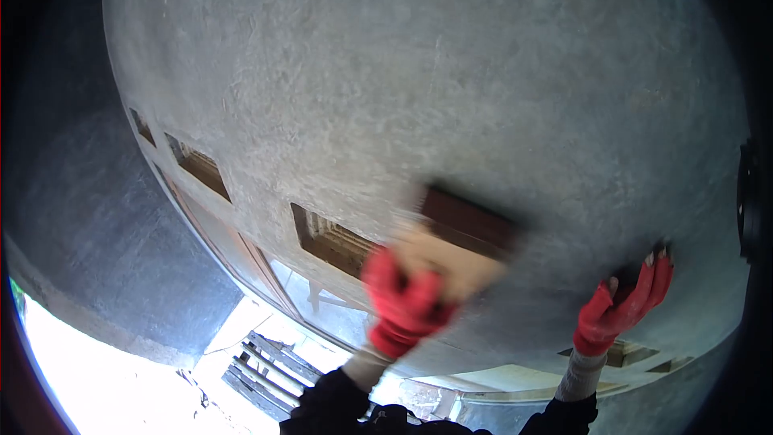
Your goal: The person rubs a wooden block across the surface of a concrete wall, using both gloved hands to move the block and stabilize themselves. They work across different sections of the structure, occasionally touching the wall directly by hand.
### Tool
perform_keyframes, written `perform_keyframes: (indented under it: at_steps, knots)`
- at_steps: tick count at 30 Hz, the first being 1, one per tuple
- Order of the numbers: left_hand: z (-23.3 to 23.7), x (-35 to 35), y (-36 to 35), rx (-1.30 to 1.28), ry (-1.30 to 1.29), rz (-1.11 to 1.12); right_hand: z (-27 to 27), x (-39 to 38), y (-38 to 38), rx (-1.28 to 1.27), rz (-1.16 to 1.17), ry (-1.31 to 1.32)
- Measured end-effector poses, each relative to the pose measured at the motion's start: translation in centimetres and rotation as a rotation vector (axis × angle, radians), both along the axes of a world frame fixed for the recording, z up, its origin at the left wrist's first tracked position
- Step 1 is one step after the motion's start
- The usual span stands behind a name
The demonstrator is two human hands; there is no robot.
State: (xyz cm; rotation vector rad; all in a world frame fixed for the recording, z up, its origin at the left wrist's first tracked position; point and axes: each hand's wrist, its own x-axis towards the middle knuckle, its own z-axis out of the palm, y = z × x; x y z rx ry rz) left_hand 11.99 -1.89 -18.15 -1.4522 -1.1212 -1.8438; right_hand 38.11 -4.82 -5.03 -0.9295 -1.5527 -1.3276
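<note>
My left hand (pixel 407 302), in a red glove, is closed on a rectangular block-like float (pixel 451 258) with a tan back and a thick dark brown pad. The float lies against or very close to the grey plastered surface (pixel 403 97); motion blurs both it and the hand, and the grip itself is partly hidden. To the right, my right hand (pixel 624 306) wears a red glove with bare fingertips. Its fingers are stretched out, the tips at the grey surface, and it holds nothing that I can see.
Rectangular recesses (pixel 332 240) are cut into the plaster, one right beside my left hand, others (pixel 199 165) farther left. Below lie a slatted wooden pallet (pixel 270 374) and brightly lit ground. A dark object (pixel 749 201) sits at the right edge.
</note>
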Motion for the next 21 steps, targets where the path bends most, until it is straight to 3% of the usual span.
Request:
perform_keyframes:
  at_steps: [1,2,3,4,8,10,13,16,18,20,21]
  knots:
    - [0.0,-2.3,0.4,-0.050,-0.110,0.130,0.1,0.0,0.2,0.003,0.013,0.005]
    - [-0.2,-5.1,1.0,-0.132,-0.232,0.038,0.1,-0.2,0.3,0.010,0.031,0.009]
    - [-0.1,-6.7,1.8,-0.171,-0.536,-0.067,-0.1,-0.3,0.1,0.006,0.045,0.013]
    - [2.0,-7.0,1.2,-0.212,-0.625,-0.051,-0.2,-0.4,-0.1,-0.006,0.047,0.020]
    - [1.8,-0.5,-0.4,-0.090,-0.185,0.048,0.2,-0.5,0.2,0.011,0.059,0.003]
    - [0.3,4.3,-2.0,-0.064,0.162,-0.120,0.0,-0.6,-0.1,-0.003,0.063,-0.005]
    - [0.2,4.4,-2.4,-0.035,0.278,-0.117,0.1,-0.3,-0.3,-0.025,0.016,0.014]
    - [0.2,-1.7,0.0,-0.066,-0.093,0.085,-0.2,-0.1,0.1,0.003,0.134,0.033]
    - [0.4,-6.5,2.0,-0.156,-0.427,0.046,-0.3,-0.2,0.1,-0.008,0.121,0.031]
    - [1.8,-6.5,1.8,-0.175,-0.464,0.099,-0.3,-0.3,0.0,-0.013,0.121,0.043]
    - [2.0,-5.2,1.5,-0.126,-0.351,0.092,-0.1,-0.6,0.3,0.005,0.119,0.046]
